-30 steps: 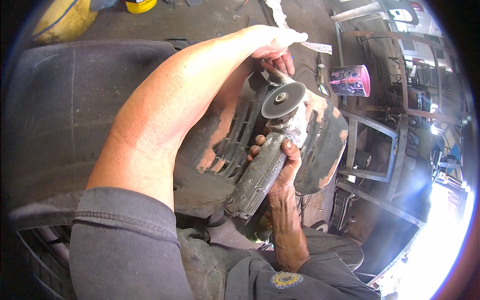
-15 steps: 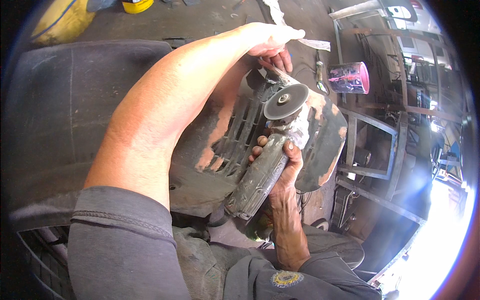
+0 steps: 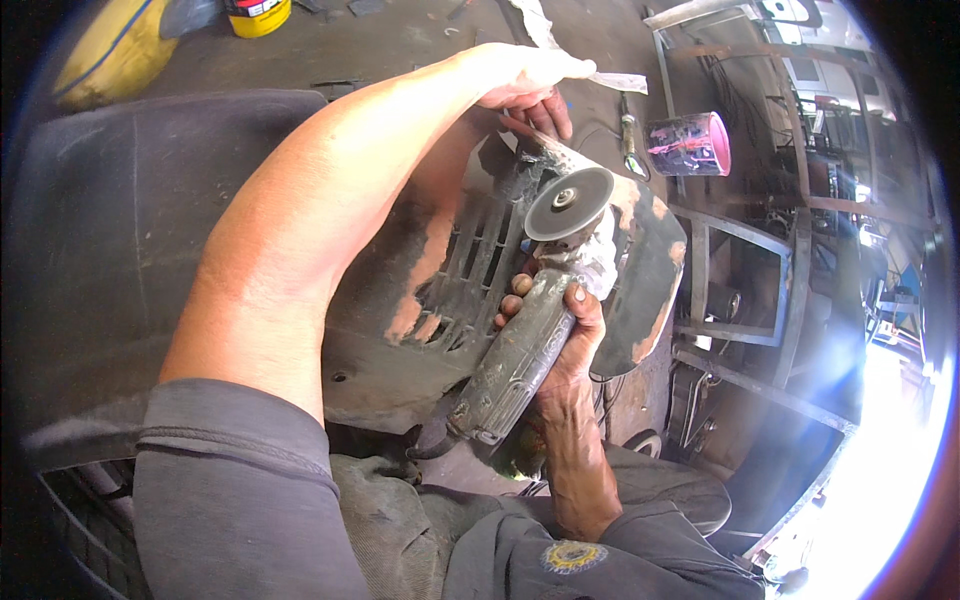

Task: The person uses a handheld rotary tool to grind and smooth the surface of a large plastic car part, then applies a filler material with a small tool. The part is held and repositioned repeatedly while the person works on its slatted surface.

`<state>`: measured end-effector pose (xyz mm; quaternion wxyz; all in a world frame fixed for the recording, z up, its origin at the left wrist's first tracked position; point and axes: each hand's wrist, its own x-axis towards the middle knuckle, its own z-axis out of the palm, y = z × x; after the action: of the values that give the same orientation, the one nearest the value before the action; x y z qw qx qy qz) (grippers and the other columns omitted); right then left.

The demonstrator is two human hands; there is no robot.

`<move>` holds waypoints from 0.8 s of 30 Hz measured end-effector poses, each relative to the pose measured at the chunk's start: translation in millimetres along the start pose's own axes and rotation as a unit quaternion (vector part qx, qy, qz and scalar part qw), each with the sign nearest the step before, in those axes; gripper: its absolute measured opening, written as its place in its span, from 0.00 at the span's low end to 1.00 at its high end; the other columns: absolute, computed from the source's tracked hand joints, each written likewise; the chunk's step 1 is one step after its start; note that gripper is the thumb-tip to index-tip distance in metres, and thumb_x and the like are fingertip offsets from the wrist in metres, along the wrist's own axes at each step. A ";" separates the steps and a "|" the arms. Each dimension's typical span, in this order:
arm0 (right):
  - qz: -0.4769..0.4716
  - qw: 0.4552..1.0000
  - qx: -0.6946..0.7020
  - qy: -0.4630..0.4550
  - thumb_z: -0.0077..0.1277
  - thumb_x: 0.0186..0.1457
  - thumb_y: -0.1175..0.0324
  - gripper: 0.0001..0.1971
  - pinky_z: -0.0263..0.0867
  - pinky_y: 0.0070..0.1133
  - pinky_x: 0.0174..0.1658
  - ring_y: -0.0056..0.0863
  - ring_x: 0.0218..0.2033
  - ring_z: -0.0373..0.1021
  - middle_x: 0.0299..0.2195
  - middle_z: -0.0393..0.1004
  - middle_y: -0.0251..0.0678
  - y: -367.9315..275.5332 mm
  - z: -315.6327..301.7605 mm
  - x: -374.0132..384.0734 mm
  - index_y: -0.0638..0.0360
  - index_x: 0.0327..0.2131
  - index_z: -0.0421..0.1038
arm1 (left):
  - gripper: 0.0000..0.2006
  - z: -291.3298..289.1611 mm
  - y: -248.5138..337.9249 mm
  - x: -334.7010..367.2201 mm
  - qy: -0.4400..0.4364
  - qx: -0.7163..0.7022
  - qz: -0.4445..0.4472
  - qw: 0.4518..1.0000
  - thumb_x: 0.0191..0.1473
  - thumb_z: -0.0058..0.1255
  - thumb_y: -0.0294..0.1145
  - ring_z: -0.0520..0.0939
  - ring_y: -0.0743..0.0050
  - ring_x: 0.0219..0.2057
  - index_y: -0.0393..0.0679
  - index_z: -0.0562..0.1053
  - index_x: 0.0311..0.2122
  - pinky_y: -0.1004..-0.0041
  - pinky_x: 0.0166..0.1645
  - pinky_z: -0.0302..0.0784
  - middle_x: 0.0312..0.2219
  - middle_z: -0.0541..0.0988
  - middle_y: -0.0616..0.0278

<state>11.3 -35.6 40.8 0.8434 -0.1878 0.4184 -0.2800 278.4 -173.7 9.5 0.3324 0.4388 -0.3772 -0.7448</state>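
My right hand (image 3: 585, 325) is closed round the body of a worn grey angle grinder (image 3: 515, 355), thumb on top and fingers curled under. Its flat grey disc (image 3: 568, 204) faces up over a dark slotted panel (image 3: 375, 375), which looks like a vehicle bumper. Pale filler and bare orange-brown patches mark the panel. At its far edge is my left hand (image 3: 525, 85), fingers bent down onto the edge and thumb stretched to the right. The left palm is hidden. Whether the disc touches the panel I cannot tell.
A pink-stained can (image 3: 690, 145) lies on its side at the right, near a cable with a metal end (image 3: 630, 140). Metal frames (image 3: 745, 230) stand beyond it. Far left are a yellow tub (image 3: 258, 15) and a yellow object (image 3: 115, 50). A pale strip (image 3: 622, 82) shows beside my left thumb.
The view has shifted slightly, so the can and panel sit a little further left in the picture. Both hands keep the same hold, and the grinder stays in place over the panel.
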 end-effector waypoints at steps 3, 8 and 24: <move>-0.006 1.000 0.007 -0.016 0.58 0.43 0.56 0.29 0.71 0.36 0.37 0.37 0.31 0.74 0.33 0.74 0.41 -0.9 1.0 -9.0 0.65 0.46 0.65 | 0.29 0.1 4.8 -9.4 0.011 0.187 0.022 0.982 0.54 0.48 0.53 0.77 0.68 0.30 0.32 0.76 0.44 0.71 0.34 0.69 0.36 0.81 0.48; -0.025 1.000 -0.007 -0.003 0.58 0.42 0.56 0.32 0.72 0.36 0.38 0.37 0.32 0.74 0.34 0.74 0.41 -7.9 -0.5 -16.6 0.66 0.48 0.63 | 0.18 26.5 4.9 -20.6 0.070 0.424 0.100 0.897 0.43 0.57 0.34 0.82 0.67 0.33 0.43 0.80 0.42 0.67 0.40 0.76 0.32 0.83 0.58; -0.001 0.999 -0.030 -0.010 0.59 0.42 0.54 0.30 0.72 0.34 0.36 0.36 0.29 0.74 0.33 0.74 0.41 -8.5 4.7 -3.6 0.66 0.44 0.67 | 0.16 10.2 -3.6 0.6 0.085 0.376 0.109 0.916 0.55 0.47 0.34 0.77 0.64 0.49 0.43 0.77 0.48 0.66 0.54 0.69 0.46 0.79 0.58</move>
<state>10.6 -39.5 50.4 0.8409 -0.2166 0.4183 -0.2665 268.3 -169.7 9.6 0.2525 0.5494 -0.6450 -0.4673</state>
